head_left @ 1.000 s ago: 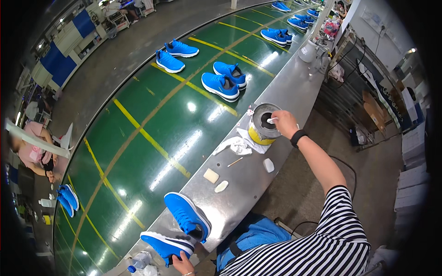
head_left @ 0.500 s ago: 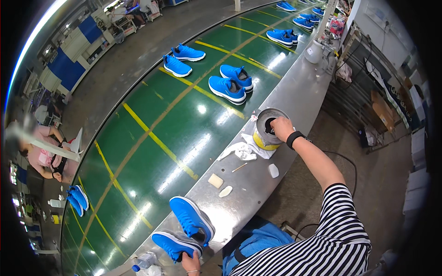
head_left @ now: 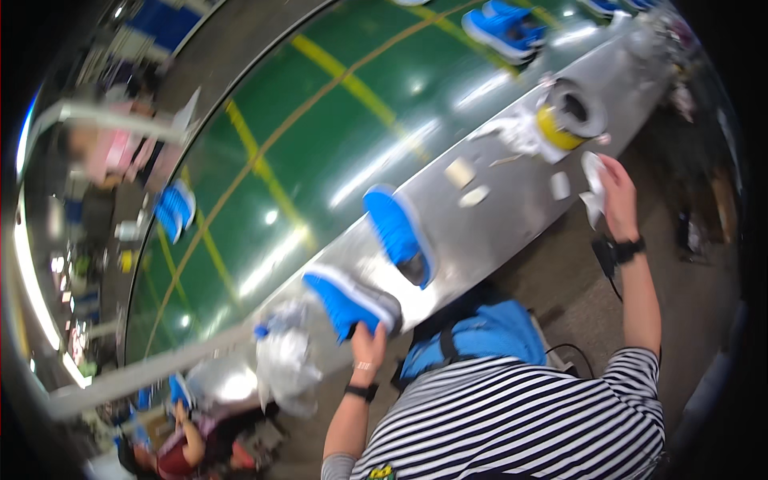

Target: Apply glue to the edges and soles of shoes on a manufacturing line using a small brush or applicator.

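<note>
My left hand (head_left: pixel 367 346) is closed on the heel end of a blue sneaker (head_left: pixel 346 298) with a white sole, tilted at the near edge of the metal bench. The matching blue sneaker (head_left: pixel 398 232) lies on the bench just to its right, touched by neither hand. Over the bench's near edge, my right hand (head_left: pixel 620 196) pinches a crumpled white cloth (head_left: pixel 592 190). Beyond that hand stands a round metal pot with a yellow band (head_left: pixel 552 130). More white cloth (head_left: pixel 512 136) lies against the pot. The picture is blurred by motion.
On the metal bench (head_left: pixel 512 204) lie a cream block (head_left: pixel 460 172), a pale oval piece (head_left: pixel 474 196) and a white piece (head_left: pixel 560 186). A plastic bag (head_left: pixel 286 360) sits at its left end. Blue shoes (head_left: pixel 504 32) ride the green conveyor (head_left: pixel 264 216). Other people work at left.
My right hand has left the pot and now holds white cloth nearer me. The left hand keeps the sneaker, lifted slightly and turned. The whole view has swung leftward.
</note>
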Available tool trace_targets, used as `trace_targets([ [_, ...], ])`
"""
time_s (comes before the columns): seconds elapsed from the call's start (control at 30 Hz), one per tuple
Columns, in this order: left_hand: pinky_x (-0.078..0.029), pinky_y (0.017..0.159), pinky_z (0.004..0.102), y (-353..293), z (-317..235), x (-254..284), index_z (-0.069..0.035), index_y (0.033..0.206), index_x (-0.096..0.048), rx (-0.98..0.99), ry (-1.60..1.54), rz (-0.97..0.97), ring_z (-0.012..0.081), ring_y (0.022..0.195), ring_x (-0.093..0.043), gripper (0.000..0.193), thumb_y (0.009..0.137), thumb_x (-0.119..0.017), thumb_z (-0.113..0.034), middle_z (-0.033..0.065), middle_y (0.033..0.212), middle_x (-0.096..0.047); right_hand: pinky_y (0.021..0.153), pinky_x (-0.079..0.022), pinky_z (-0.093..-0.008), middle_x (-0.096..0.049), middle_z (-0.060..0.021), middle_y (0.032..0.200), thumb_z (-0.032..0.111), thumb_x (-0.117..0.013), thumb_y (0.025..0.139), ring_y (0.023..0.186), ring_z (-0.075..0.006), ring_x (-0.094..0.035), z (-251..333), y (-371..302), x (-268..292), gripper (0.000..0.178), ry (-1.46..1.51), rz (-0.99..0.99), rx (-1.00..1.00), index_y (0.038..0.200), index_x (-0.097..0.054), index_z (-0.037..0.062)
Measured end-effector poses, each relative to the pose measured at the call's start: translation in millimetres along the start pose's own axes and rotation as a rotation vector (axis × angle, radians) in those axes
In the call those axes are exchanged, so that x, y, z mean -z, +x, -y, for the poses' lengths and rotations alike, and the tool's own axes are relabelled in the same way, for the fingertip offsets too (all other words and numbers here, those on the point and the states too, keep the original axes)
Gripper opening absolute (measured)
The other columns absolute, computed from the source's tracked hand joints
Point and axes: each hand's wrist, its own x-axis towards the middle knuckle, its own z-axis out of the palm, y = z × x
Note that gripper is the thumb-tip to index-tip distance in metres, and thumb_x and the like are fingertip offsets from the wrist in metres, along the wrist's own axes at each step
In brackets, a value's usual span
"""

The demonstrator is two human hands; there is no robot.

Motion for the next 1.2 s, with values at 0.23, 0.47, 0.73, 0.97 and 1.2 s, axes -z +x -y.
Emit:
trace_targets([
  [0.23, -0.041, 0.052, 0.0375, -3, 18, -1, 0.008, 0.058, -0.049, 0.101, -0.177, -0.022, 0.0272, 0.053, -0.053, 0.046, 0.077, -0.059, -0.033, 0.0230, 0.058, -0.053, 0.071, -0.044, -0.0225, -0.057, -0.0047, 0.090, 0.000, -0.046, 0.080, 0.079, -0.0099, -0.054, -45, -207, -128, 0.020, 0.318, 0.346, -0.536, 0.098, -0.054, 0.0003],
  [0.47, -0.041, 0.051, 0.0339, -6, 30, -5, 0.009, 0.058, -0.052, -0.013, -0.454, -0.001, 0.0180, 0.051, -0.051, 0.045, 0.080, -0.056, -0.030, 0.0169, 0.054, -0.054, 0.063, -0.042, -0.0211, -0.058, -0.0027, 0.080, 0.003, -0.059, 0.076, 0.072, -0.0078, -0.053, -88, -273, -237, 0.014, 0.215, 0.480, -0.377, 0.089, -0.058, -0.0004],
  [0.73, -0.041, 0.054, 0.0296, -5, 29, 2, 0.007, 0.068, -0.057, 0.059, -0.503, 0.146, 0.0133, 0.057, -0.051, 0.035, 0.084, -0.052, -0.023, 0.0102, 0.062, -0.058, 0.061, -0.040, -0.0266, -0.052, -0.0099, 0.075, 0.003, -0.058, 0.072, 0.070, -0.0213, -0.053, -91, -256, -277, 0.009, -0.129, 0.562, 0.043, 0.080, -0.057, 0.0000],
  [0.97, -0.042, 0.063, 0.0252, -5, 27, 5, 0.006, 0.080, -0.058, 0.062, -0.543, 0.180, 0.0113, 0.067, -0.053, 0.027, 0.085, -0.051, -0.020, 0.0058, 0.074, -0.060, 0.062, -0.041, -0.0278, -0.051, -0.0096, 0.073, 0.003, -0.055, 0.074, 0.070, -0.0221, -0.053, -98, -273, -262, 0.006, -0.077, 0.477, -0.138, 0.079, -0.056, 0.0008],
  [1.2, -0.042, 0.063, 0.0245, -4, 21, 9, 0.005, 0.081, -0.058, 0.054, -0.492, 0.196, 0.0102, 0.069, -0.051, 0.025, 0.085, -0.052, -0.018, 0.0052, 0.077, -0.059, 0.061, -0.040, -0.0289, -0.050, -0.0091, 0.072, 0.003, -0.057, 0.072, 0.069, -0.0219, -0.051, -101, -278, -253, 0.008, -0.060, 0.492, -0.171, 0.079, -0.056, 0.0012],
])
